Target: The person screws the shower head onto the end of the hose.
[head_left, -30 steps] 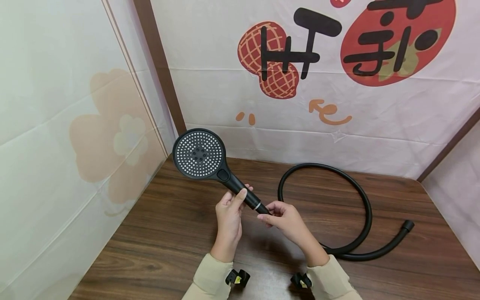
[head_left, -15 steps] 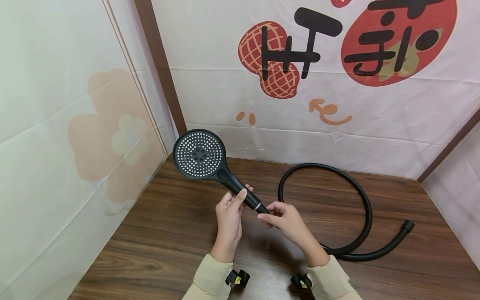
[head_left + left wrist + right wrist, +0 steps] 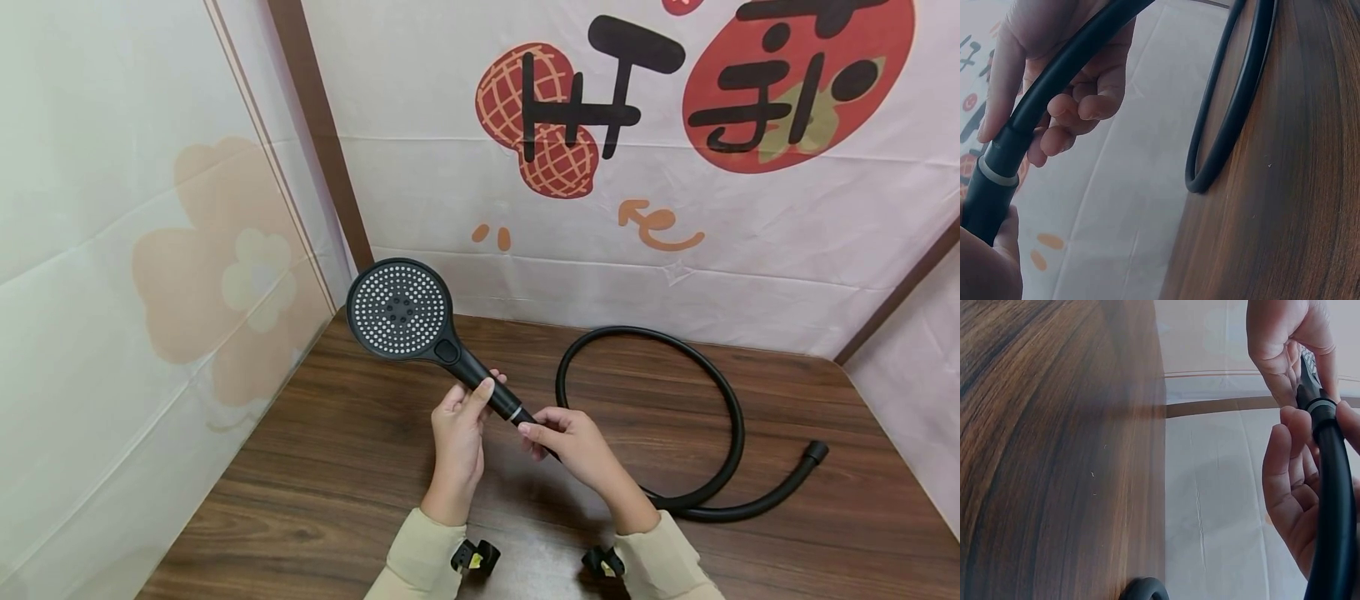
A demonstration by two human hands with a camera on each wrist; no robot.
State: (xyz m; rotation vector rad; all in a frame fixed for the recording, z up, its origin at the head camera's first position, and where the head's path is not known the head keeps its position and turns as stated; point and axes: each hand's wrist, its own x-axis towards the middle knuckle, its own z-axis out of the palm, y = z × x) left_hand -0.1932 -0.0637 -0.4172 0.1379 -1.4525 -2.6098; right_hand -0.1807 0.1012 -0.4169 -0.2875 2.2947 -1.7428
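Note:
My left hand [image 3: 459, 433] grips the handle of a black shower head [image 3: 400, 308], its round face with pale nozzles turned up toward the head camera. At the handle's lower end sits a black hose connector [image 3: 1009, 150], with a light ring showing at the joint. My right hand [image 3: 572, 442] is at this connector, thumb and fingers pinching it in the head view. In the right wrist view the black hose [image 3: 1334, 512] runs from the joint back past my right palm. Both hands are raised over the wooden table.
The rest of the hose [image 3: 731, 400] lies in a large loop on the wooden table [image 3: 300, 483]. Its free end fitting [image 3: 816, 452] points to the right. Printed cloth walls [image 3: 420, 208] stand behind and to the left of the table.
My right fingers have shifted slightly on the connector, down toward the hose. The left hand and shower head have stayed nearly still.

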